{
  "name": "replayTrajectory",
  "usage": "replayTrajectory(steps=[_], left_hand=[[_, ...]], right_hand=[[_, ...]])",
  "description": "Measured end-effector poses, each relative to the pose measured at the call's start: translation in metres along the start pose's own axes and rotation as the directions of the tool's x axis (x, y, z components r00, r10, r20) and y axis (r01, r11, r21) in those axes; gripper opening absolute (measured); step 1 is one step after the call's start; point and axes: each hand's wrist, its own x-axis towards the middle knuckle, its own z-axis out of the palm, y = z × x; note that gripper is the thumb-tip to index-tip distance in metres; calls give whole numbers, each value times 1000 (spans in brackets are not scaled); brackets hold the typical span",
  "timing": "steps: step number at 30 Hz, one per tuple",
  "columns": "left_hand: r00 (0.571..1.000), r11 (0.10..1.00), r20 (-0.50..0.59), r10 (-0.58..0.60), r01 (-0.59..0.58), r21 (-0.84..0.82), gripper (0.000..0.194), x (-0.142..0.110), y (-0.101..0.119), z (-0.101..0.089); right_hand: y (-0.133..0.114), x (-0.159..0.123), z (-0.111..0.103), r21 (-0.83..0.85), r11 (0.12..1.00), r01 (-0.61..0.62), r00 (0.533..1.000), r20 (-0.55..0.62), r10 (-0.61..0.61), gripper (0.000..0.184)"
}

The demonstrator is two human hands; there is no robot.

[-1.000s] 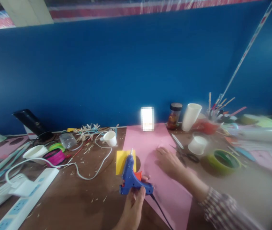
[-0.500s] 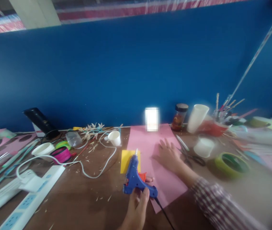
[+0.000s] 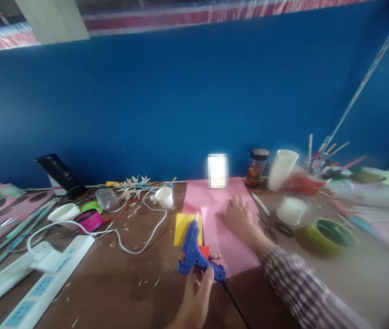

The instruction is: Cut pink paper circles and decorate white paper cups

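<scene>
My left hand (image 3: 194, 297) grips a blue glue gun (image 3: 194, 253) with an orange trigger, its nozzle pointing away over a small yellow paper square (image 3: 183, 227). A black cord trails from the gun toward me. My right hand (image 3: 240, 217) lies flat with fingers spread on a pink paper sheet (image 3: 230, 249), which rests on the brown table. My right sleeve is checked.
Scissors (image 3: 270, 219), a white cup (image 3: 289, 210), a green tape roll (image 3: 330, 234), a brown jar (image 3: 256, 167) and a pot of brushes (image 3: 312, 176) sit to the right. On the left are a white power strip (image 3: 44, 283), a white cable, a small cup (image 3: 164, 197) and a pink spool (image 3: 89, 220).
My right hand has slid the pink sheet away from me; its near edge now lies further up the table. The glue gun has barely shifted.
</scene>
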Motion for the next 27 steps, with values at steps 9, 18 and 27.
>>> replayTrajectory(steps=[9,18,27], left_hand=[[997,998,-66,-40,42,36,43,-2,8,-5],[985,976,171,-22,58,-208,39,12,49,55],[852,744,522,51,316,-588,24,13,57,100]], right_hand=[[5,-84,-65,486,865,123,976,101,-195,35],[15,-154,-98,907,409,-100,977,168,-132,28],[43,-151,-81,987,-38,-154,974,159,164,38]])
